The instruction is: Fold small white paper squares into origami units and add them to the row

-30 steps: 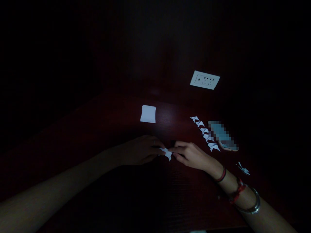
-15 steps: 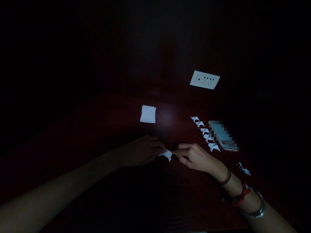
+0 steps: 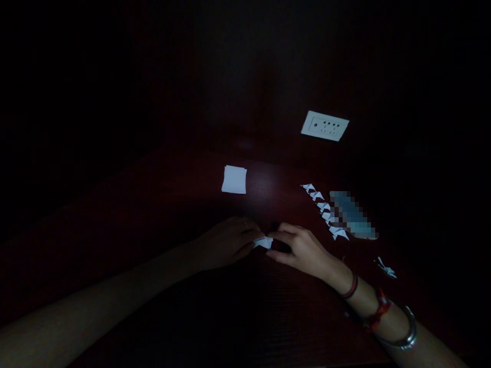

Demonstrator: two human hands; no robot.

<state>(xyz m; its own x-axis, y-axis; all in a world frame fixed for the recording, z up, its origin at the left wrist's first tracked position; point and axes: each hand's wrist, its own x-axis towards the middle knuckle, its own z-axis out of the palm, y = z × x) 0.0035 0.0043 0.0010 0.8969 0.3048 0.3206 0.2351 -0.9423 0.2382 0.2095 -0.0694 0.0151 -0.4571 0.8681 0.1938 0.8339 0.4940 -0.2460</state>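
A small white folded paper point(image 3: 263, 243) lies between my two hands over the dark red table. My left hand point(image 3: 230, 240) is closed on its left end, thumb and forefinger pinching it. My right hand point(image 3: 301, 248) has its thumb and forefinger at the right end of the paper, the forefinger on the upper edge and the thumb below. Bracelets circle my right wrist. The light is dim, so the finer folds of the paper cannot be made out.
A stack of white square paper point(image 3: 234, 180) lies beyond my hands. Several folded white paper pieces point(image 3: 323, 207) form a slanting row at the right, beside a blurred phone point(image 3: 353, 214). Nearer lies a small white object point(image 3: 386, 268). A wall socket point(image 3: 325, 125) is behind.
My right hand has shifted slightly left, its thumb and forefinger now spread around the paper's right end. The paper has turned a little and shows a different outline. My left hand keeps its hold.
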